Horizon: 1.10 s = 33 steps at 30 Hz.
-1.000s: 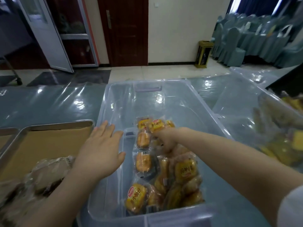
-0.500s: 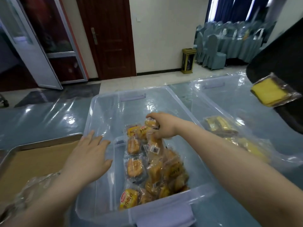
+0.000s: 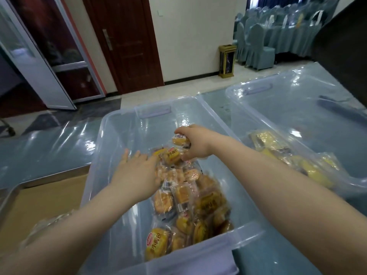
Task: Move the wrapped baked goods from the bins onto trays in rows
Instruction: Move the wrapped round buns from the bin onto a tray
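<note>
Clear plastic bin (image 3: 119, 195): nearest, on the table, a heap of wrapped buns (image 3: 190, 205) piled along its middle and near end.
Tray (image 3: 12, 193): metal, at the left just beside the bin, lined with brown paper.
Left hand (image 3: 137, 173): inside the bin, palm down with fingers spread over the far part of the heap, gripping nothing.
Right hand (image 3: 195, 143): above the heap's far end, fingers closed round one wrapped bun (image 3: 179, 140), lifted clear of the pile.
Second bin (image 3: 297, 108): farther right, holding yellow wrapped cakes (image 3: 278, 149) against its near side.
Chairs (image 3: 258, 46): covered, far back on the right.
</note>
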Tool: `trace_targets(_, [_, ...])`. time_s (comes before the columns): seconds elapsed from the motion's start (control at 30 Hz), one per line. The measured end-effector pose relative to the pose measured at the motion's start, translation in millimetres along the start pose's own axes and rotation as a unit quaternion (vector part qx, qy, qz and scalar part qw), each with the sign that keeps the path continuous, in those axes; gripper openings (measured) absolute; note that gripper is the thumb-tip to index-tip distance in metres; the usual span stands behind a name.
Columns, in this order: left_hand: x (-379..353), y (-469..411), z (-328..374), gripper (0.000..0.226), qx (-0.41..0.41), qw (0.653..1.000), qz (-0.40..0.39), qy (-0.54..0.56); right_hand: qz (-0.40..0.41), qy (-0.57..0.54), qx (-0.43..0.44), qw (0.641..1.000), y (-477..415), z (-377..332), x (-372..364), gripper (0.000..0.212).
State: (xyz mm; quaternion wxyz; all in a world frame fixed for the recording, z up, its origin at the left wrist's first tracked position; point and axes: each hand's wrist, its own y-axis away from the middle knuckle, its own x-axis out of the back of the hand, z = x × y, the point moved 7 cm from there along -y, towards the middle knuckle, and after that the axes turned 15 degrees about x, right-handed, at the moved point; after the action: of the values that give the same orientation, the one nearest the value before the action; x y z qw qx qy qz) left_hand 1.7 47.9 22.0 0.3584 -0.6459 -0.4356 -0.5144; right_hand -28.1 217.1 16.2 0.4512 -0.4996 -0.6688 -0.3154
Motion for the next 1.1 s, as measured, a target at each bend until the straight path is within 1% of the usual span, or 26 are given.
trace_targets(0.1, [-2.7, -16.6, 18.7, 0.062, -0.032, 0.999, 0.010, 0.028, -0.007, 0.006, -0.003, 1.000, -3.1, 4.4, -1.9, 0.093])
trace_targets(0.17, [-13.0, -29.8, 30.5, 0.057, -0.056, 0.998, -0.001, 0.042, -0.001, 0.006, -0.003, 1.000, -6.0, 7.1, -1.1, 0.093])
trace_targets(0.2, [-20.7, -36.5, 38.7, 0.055, -0.067, 0.996, -0.025, 0.054, 0.001, 0.005, -0.003, 1.000, -7.3, 8.2, -0.3, 0.093])
trace_targets(0.23, [-30.8, -41.9, 47.9, 0.059, -0.073, 0.993, -0.066, 0.072, 0.002, 0.005, -0.006, 1.000, -8.6, 9.1, 0.4, 0.093])
trace_targets(0.3, [-57.2, -48.7, 67.2, 0.077, -0.055, 0.975, -0.181, 0.115, 0.001, 0.006, -0.018, 1.000, -8.6, 13.0, 0.7, 0.094])
trace_targets(0.37, [-88.5, -50.0, 82.6, 0.093, -0.009, 0.954, -0.270, 0.131, -0.009, 0.011, -0.030, 0.999, -5.5, 16.2, -1.4, 0.094])
trace_targets(0.43, [-119.6, -47.9, 93.6, 0.093, 0.025, 0.939, -0.323, 0.115, -0.028, 0.019, -0.036, 0.999, -4.1, 19.1, -5.4, 0.093])
trace_targets(0.5, [-140.5, -42.9, 96.1, 0.097, 0.041, 0.932, -0.343, 0.112, -0.050, 0.039, -0.037, 0.997, -6.4, 19.0, -10.0, 0.092])
trace_targets(0.57, [-149.3, -42.3, 92.0, 0.102, 0.057, 0.933, -0.329, 0.136, -0.064, 0.057, -0.032, 0.996, -10.4, 18.3, -12.5, 0.090])
trace_targets(0.67, [-158.0, -43.3, 74.2, 0.108, 0.110, 0.924, -0.317, 0.185, -0.076, 0.057, -0.034, 0.995, -13.6, 19.5, -13.1, 0.090])
trace_targets(0.73, [-159.7, -45.3, 66.1, 0.106, 0.108, 0.924, -0.303, 0.207, -0.082, 0.059, -0.032, 0.994, -13.5, 18.3, -12.4, 0.090])
trace_targets(0.8, [-159.4, -49.2, 58.4, 0.094, 0.103, 0.930, -0.271, 0.228, -0.083, 0.062, -0.033, 0.994, -12.2, 17.3, -11.2, 0.090])
trace_targets(0.87, [-155.6, -54.6, 52.1, 0.074, 0.096, 0.933, -0.230, 0.261, -0.084, 0.067, -0.033, 0.994, -11.1, 17.0, -12.2, 0.087])
trace_targets(0.93, [-146.0, -62.3, 45.3, 0.060, 0.075, 0.945, -0.189, 0.257, -0.082, 0.082, -0.022, 0.993, -11.6, 14.2, -13.0, 0.084])
trace_targets(1.0, [-136.0, -70.1, 31.4, 0.053, 0.077, 0.958, -0.159, 0.226, -0.083, 0.095, -0.013, 0.992, -13.1, 10.5, -13.1, 0.084])
trace_targets(1.1, [-113.5, -76.6, 4.9, 0.050, 0.130, 0.965, -0.129, 0.188, -0.079, 0.101, -0.008, 0.992, -13.1, 7.4, -11.1, 0.086])
